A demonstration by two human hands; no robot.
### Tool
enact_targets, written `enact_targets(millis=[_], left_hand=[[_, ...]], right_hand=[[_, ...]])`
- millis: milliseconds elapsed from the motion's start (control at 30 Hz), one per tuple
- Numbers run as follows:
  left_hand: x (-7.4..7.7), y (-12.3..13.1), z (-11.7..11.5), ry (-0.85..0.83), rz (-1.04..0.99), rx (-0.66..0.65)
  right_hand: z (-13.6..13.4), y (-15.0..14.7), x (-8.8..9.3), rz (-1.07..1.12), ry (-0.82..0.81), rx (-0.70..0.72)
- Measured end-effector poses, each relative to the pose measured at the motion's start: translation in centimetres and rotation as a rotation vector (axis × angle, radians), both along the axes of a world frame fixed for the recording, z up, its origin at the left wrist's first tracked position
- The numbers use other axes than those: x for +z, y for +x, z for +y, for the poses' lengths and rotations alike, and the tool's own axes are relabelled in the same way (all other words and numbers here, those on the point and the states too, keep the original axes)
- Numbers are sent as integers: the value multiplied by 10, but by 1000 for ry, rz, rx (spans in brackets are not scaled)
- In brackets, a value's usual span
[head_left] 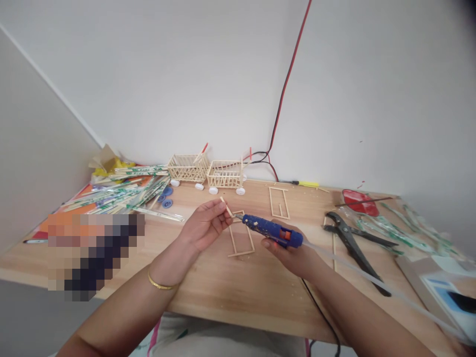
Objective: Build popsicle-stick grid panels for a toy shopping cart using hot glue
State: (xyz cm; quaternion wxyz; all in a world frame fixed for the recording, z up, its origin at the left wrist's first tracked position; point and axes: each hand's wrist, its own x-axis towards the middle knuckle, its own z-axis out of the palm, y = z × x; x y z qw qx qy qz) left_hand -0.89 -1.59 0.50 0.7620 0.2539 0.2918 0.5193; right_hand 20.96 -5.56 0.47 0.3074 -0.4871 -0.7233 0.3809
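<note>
Between the fingertips of my left hand (206,223) is a short wooden stick (226,207), pinched and tilted. My right hand (288,255) is wrapped round a blue hot glue gun (271,230), whose nozzle points left and meets or nearly meets the stick's lower end. A long translucent glue stick (345,265) trails from the gun's back. Beneath both hands a rectangular frame of thin sticks (254,243) lies flat on the wooden table (208,287), partly hidden by the gun. A second stick frame (279,202) lies farther back, with a short stick inside it.
Two small stick carts (188,168) with white wheels stand at the back. Left are wrapped chopsticks (122,193) and blue wheels (167,203). Black pliers (349,243), a red packet (360,202) and a box (427,282) lie right. A yellow-handled tool (308,184) rests by the wall.
</note>
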Motion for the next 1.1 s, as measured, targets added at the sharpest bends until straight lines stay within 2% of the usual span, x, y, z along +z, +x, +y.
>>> enact_targets(millis=[233,700,767,867,1000,1100], left_hand=[[-2,0,1,5,25,1],[1,0,0,9,7,4],[2,-1,0,21,-6,-8],[1,-2,1,32,-7,-17],[1,-3,1,67,93,6],[1,-1,0,135,210,66]], right_hand=[[-3,-3,7,20,-3,-1],[-1,-6,5,-55,30,-13],[3,-3,5,-141,49,-54],[17,14,3,-426,135,-215],[35,58,-10,-797,290,-410],[37,94,-27,-886,272,-413]])
